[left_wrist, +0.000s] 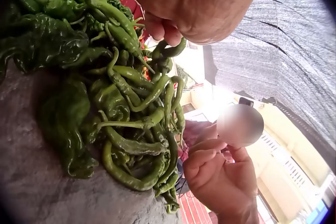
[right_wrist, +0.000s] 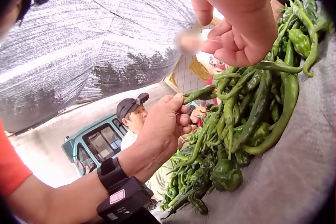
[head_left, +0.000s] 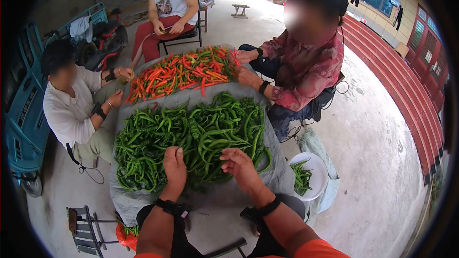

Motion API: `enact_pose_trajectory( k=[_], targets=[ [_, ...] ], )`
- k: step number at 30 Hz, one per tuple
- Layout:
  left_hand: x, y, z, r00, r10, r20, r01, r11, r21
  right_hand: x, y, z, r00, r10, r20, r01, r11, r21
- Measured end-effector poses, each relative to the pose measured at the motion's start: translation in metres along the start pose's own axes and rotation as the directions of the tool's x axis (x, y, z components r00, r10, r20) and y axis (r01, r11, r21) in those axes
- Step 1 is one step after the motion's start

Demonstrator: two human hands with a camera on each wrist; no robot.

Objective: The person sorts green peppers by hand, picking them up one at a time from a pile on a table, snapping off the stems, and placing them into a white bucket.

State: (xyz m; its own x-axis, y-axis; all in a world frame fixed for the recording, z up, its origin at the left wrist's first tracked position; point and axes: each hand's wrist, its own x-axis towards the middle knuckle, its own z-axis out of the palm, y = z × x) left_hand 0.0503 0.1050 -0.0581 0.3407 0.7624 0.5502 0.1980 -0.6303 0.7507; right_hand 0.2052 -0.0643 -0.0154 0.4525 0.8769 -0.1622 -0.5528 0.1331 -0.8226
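Observation:
My left hand (head_left: 175,168) is over the near edge of a heap of green chili peppers (head_left: 158,134). In the right wrist view its thumb and forefinger pinch one end of a green chili pepper (right_wrist: 200,95), which points away toward the heap. The curved pepper also shows just below the fingertips in the left wrist view. To the right, my right hand (head_left: 239,166) is raised over the same heap, palm turned inward. Its fingers are loosely bent, with nothing seen between them in the left wrist view.
Beyond the green heap lies a pile of red chilies (head_left: 181,74) on the same grey sheet (head_left: 229,205). A white bucket (head_left: 321,181) with some green peppers stands at the right. Three people sit around the sheet, two handling the red pile. A folding chair (head_left: 86,231) is at lower left.

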Motion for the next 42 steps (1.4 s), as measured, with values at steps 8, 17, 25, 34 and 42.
enact_pose_trajectory(
  k=[8,17,25,34,42],
  targets=[
    [0.004,0.015,-0.019,0.985,-0.163,-0.054,0.147,0.964,-0.221,0.004,0.002,0.005,1.0,0.008,-0.011,-0.008,1.0,0.002],
    [0.007,0.012,-0.039,0.976,-0.184,-0.114,0.155,0.962,-0.226,0.004,-0.002,0.01,0.999,-0.011,-0.036,0.012,1.0,0.004],
    [0.006,-0.006,-0.039,0.799,-0.585,0.139,0.582,0.694,-0.424,0.006,0.006,0.01,1.0,0.01,-0.026,-0.01,1.0,-0.019],
    [0.019,-0.005,-0.047,0.682,-0.645,0.345,0.708,0.462,-0.535,0.008,0.006,0.005,1.0,0.02,-0.014,-0.021,0.998,-0.052],
    [0.019,-0.017,-0.041,0.547,-0.508,0.666,0.808,0.11,-0.579,0.004,0.01,0.008,0.999,0.031,-0.012,-0.031,0.998,-0.046]
  ],
)
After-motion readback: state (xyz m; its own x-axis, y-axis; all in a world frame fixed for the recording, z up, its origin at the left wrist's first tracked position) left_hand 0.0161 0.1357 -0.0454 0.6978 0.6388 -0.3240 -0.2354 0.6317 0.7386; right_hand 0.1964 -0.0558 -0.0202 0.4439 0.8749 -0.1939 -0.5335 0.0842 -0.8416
